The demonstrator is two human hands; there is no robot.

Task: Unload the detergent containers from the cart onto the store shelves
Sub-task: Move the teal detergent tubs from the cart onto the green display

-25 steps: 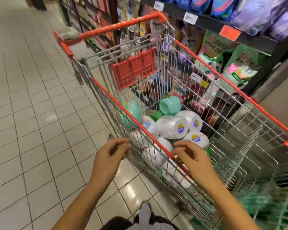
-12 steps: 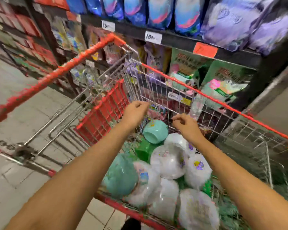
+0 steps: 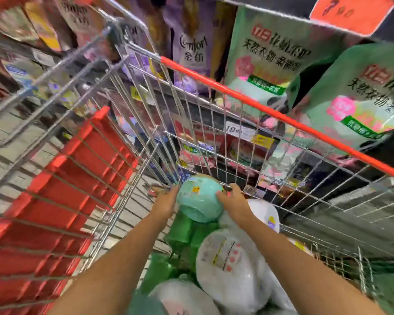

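Having reached in empty, the left hand (image 3: 166, 204) and right hand (image 3: 233, 202) now clasp the mint-green detergent container (image 3: 198, 201) from either side, atop the white containers (image 3: 230, 258) at the cart (image 3: 259, 108)'s far end, likely ready to lift.

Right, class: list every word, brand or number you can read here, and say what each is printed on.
"Comfort", "金纺": purple pouch.
"天然衣物": green pouch; rest blurred.
"18": white shelf tag; remainder blurred.
"7": orange sign; remaining digits blurred.
Labels on teal container and white containers: too blurred to read.
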